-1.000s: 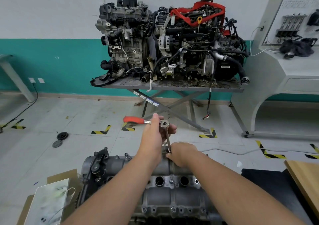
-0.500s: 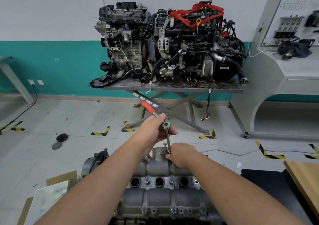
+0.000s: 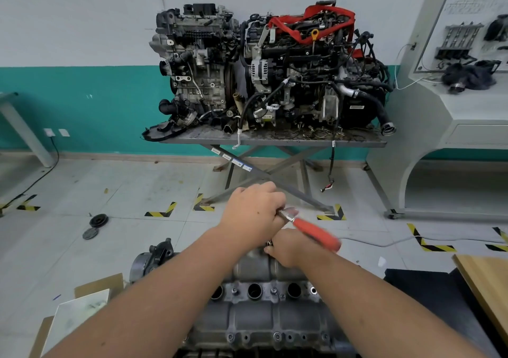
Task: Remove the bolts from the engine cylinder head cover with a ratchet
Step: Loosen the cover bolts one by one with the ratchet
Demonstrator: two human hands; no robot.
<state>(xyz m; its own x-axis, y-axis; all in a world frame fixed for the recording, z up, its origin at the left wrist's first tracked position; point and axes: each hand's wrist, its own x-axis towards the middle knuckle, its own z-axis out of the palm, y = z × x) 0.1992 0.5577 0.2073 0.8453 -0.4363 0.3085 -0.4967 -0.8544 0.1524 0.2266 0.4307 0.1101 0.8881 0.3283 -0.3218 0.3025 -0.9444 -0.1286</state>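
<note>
Left hand (image 3: 254,209) clenched round head of ratchet (image 3: 310,229), red handle swung right, blurred. Right hand (image 3: 288,249) pinches extension, probably on far-edge bolt, socket hidden. Cylinder head cover (image 3: 258,319) lies below forearms; several bolts (image 3: 277,336) seated, so most work left.

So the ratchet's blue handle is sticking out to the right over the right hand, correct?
Not quite: the ratchet handle is red-orange, not blue. The head view shows it sticking out to the right over the right hand, with the left hand on the ratchet's head end.
</note>
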